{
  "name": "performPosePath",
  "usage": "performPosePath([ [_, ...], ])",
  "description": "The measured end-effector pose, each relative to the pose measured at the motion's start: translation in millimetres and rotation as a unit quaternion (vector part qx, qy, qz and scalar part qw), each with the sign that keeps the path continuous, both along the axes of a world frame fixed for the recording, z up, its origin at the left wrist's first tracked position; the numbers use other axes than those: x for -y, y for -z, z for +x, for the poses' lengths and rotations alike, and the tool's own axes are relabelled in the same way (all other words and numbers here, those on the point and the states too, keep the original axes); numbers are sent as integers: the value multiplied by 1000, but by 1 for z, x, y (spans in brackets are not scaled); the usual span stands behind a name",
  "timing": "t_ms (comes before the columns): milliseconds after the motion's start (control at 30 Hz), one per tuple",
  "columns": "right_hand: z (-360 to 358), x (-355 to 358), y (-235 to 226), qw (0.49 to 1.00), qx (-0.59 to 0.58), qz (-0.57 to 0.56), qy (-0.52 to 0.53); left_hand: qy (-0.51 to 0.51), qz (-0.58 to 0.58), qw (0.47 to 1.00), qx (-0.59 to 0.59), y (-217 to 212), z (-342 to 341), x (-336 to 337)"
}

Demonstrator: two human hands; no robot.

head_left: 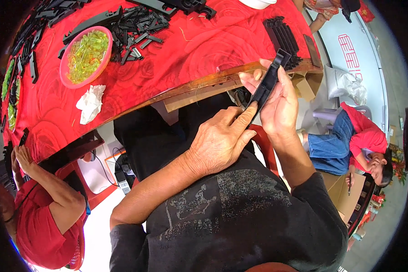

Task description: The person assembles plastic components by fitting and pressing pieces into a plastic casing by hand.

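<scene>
Above my lap, just off the table's near edge, a long, narrow black plastic part (pixel 268 82) slants up to the right. My right hand (pixel 282 109) cradles it, palm up, thumb along one side and fingers bent behind. The fingers of my left hand (pixel 220 139) press on its lower end, partly covering that end. A row of similar long black parts (pixel 282 38) lies on the table beyond my right hand. A pink basin (pixel 63 68) of small yellow-green translucent pieces (pixel 88 54) stands to the left.
Small black parts (pixel 138 29) lie heaped beside the basin on the red tablecloth (pixel 213 41). A crumpled white tissue (pixel 91 103) lies near the edge. One person in red (pixel 45 222) works at left; another (pixel 365 129) sits at right. A cardboard box (pixel 337 192) stands nearby.
</scene>
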State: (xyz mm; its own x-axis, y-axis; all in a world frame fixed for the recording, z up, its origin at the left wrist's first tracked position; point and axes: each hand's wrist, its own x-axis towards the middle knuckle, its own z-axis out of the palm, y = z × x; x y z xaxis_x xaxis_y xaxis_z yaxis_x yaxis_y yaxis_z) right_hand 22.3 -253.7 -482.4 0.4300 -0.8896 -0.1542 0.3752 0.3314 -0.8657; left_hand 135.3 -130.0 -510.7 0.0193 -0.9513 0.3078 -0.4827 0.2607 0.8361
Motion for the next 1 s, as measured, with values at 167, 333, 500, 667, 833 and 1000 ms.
performPosePath([
  [167,-4,4,0,1000,7,-11,-12,0,-18,1000,1,1,0,-1],
  [333,-4,5,0,1000,10,-24,-11,11,-15,1000,-9,3,3,-5],
  [500,-3,3,2,998,-8,-57,-10,5,-15,1000,-2,1,2,-3],
  [667,4,-5,-4,996,-34,-85,-4,-2,-12,1000,10,3,2,0],
  [833,4,-5,-4,993,-54,-109,-8,32,22,999,23,3,6,0],
  [1000,5,-7,-4,989,-86,-117,-22,81,52,995,-18,-2,8,-1],
])
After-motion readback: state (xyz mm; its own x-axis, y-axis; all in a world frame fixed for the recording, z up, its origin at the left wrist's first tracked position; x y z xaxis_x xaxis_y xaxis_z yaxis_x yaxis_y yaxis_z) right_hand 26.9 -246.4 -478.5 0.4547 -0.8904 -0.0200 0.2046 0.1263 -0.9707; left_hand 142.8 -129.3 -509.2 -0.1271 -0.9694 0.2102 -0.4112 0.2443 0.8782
